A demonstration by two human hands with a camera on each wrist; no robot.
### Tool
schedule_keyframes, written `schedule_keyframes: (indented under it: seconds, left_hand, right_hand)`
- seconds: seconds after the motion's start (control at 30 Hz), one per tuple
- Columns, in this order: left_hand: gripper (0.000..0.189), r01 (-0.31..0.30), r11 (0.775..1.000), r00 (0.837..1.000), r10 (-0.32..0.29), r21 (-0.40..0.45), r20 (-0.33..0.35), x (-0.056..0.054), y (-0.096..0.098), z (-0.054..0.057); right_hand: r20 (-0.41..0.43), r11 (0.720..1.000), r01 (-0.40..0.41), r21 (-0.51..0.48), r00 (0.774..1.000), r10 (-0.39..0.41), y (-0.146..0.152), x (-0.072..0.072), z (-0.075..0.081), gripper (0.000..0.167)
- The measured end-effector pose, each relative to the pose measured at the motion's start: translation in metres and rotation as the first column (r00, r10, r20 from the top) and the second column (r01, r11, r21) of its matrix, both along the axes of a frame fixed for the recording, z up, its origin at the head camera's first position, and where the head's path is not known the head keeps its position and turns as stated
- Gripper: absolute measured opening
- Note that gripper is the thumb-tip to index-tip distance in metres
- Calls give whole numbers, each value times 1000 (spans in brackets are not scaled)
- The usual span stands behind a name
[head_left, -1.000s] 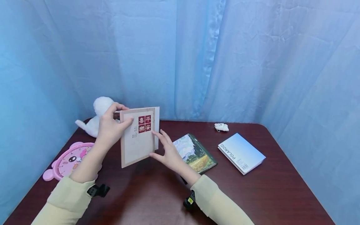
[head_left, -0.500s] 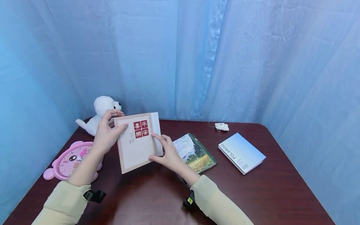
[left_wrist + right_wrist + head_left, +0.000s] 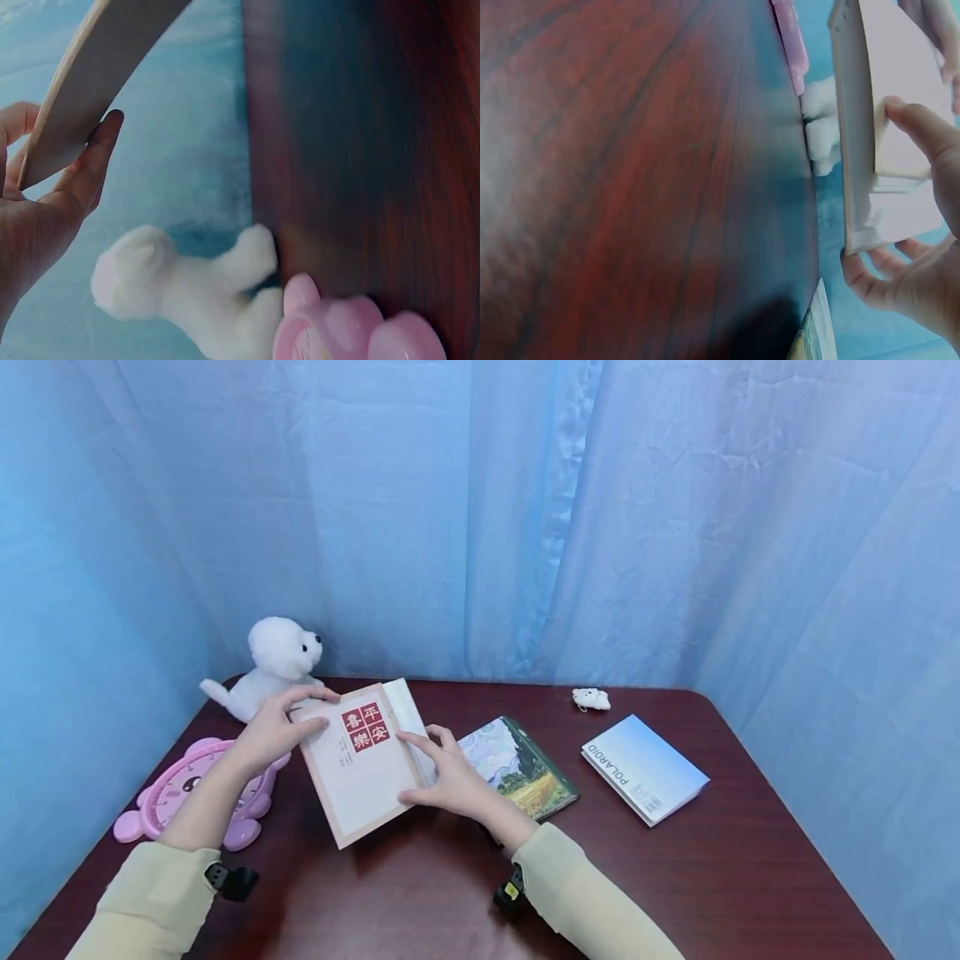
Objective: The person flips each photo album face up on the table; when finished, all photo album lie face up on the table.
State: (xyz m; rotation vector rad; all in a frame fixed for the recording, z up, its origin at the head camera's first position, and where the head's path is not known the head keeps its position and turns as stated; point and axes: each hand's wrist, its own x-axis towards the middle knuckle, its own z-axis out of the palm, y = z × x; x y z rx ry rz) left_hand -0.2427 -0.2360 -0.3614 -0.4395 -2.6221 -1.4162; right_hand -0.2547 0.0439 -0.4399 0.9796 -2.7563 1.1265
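Observation:
Both hands hold a beige book (image 3: 367, 797) above the table, its front cover tilted up and marked with red squares of Chinese characters. My left hand (image 3: 262, 735) grips the upper left edge, thumb on the cover. In the left wrist view, fingers of the left hand (image 3: 64, 195) reach behind the book (image 3: 105, 82). At the opposite side, my right hand (image 3: 457, 781) has its thumb and index finger at the front cover's edge. The right wrist view shows the front cover standing slightly apart from the white part behind, with the right hand's (image 3: 930, 281) other fingers under the back cover.
On the left of the table (image 3: 600, 885) are a white plush seal (image 3: 277, 652) and a pink bear-shaped clock (image 3: 172, 785), partly behind the left arm. A painting-covered book (image 3: 532, 772), a blue-white POLAROID album (image 3: 645, 768) and a small white plush (image 3: 591, 699) lie to the right.
The book has come down and tilted back, turning counterclockwise so its lower end swings right. My left hand has lowered with it; the right hand stays nearly in place.

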Motion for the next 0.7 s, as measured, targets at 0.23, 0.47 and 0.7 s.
schedule_keyframes:
  seconds: [0.23,0.47,0.7]
  left_hand:
    - [34,80,989,992,-66,-128,112,-10,-13,-19]
    - [45,152,959,978,-111,-239,177,-19,-19,-41]
    - [51,199,945,970,-153,-258,189,-28,-18,-53]
  right_hand:
    - [33,991,-66,115,997,62,1,-5,-4,85]
    - [103,972,-93,215,992,72,-2,-4,-9,86]
    - [89,951,-95,294,993,72,-5,-3,-9,86]
